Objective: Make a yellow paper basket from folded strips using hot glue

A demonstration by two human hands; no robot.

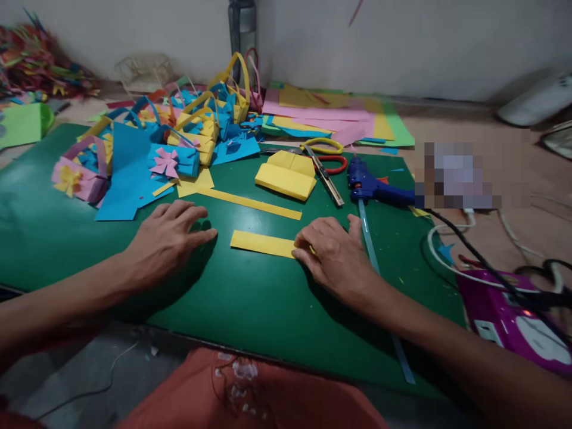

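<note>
Yellow paper strip [261, 243] lies on the green desk [254, 304], between the two hands and nearer the body than a thinner yellow strip [252, 203] and a folded yellow piece [286, 177]. The right hand [333, 250] has its fingers drawn narrow on the strip's right end, thumb at the near edge; how firmly they pinch, I cannot tell. The left hand [172, 235] holds nothing, its fingers spread, just left of the strip's free end. That unheld end could swing askew if the right fingers twist, and a hard pinch might crease the paper. A careless sweep of either hand could push the two strips together. Off to the right, a clear glue stick [368, 238] runs from the blue glue gun [363, 183] beneath the right forearm [415, 316]; should that arm drop or slide, it could catch the stick and drag the gun round. A cutter [324, 179] and scissors [344, 165] lie beside the folded piece, so a hasty reach there risks a nick, though whether the cutter's blade is out is unclear.
</note>
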